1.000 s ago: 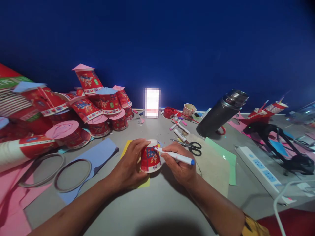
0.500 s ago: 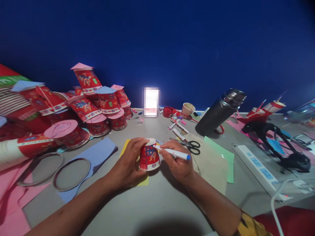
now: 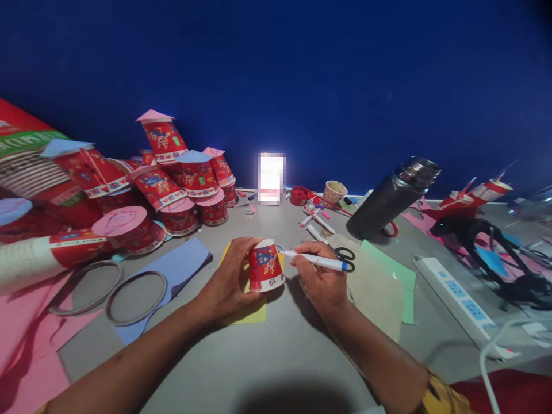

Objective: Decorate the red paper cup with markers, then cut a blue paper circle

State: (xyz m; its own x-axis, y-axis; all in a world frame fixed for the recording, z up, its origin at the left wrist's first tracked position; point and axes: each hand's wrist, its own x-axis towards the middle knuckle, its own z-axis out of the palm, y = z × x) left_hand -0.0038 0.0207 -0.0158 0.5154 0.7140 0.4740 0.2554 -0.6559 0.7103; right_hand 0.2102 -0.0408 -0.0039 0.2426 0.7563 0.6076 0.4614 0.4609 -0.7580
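Note:
My left hand (image 3: 226,284) is wrapped round an upside-down red paper cup (image 3: 265,267) and holds it tilted just above a yellow paper sheet (image 3: 250,313) on the grey table. My right hand (image 3: 321,276) grips a white marker with a blue cap end (image 3: 319,261). The marker's tip points left, just off the cup's right side near its top. Black-handled scissors (image 3: 345,256) lie just behind my right hand.
Many red paper cups with paper lids (image 3: 172,178) are piled at the back left. A blue sheet (image 3: 166,276) with round holes and pink paper (image 3: 26,339) lie left. A dark flask (image 3: 390,198), markers (image 3: 317,221), a power strip (image 3: 457,296) and a beige sheet (image 3: 373,287) lie right.
The cup has been lifted and tilted in my left hand. The marker tip has come away from the cup's side and now sits slightly to its right.

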